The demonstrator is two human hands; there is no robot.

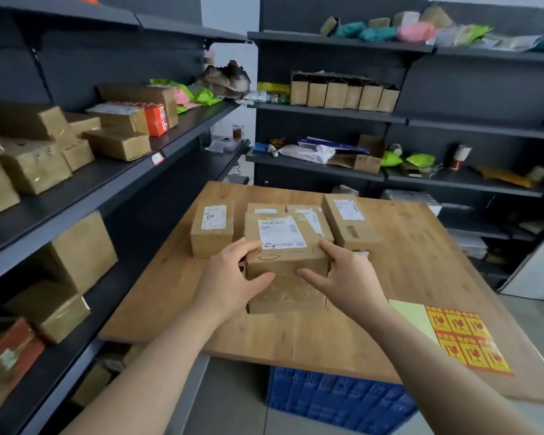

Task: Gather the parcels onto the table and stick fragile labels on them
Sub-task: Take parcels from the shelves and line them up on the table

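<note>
Parcel (283, 265) at mid-table (415, 262): left hand (233, 274) and right hand (346, 274) clasp its sides, fingers spread, thumbs on its front.

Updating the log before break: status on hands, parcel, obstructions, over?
Left hand and right hand both grip front parcel. Other parcels close behind it on table. Fragile label sheet lies near table's right edge, clear of hands.
</note>
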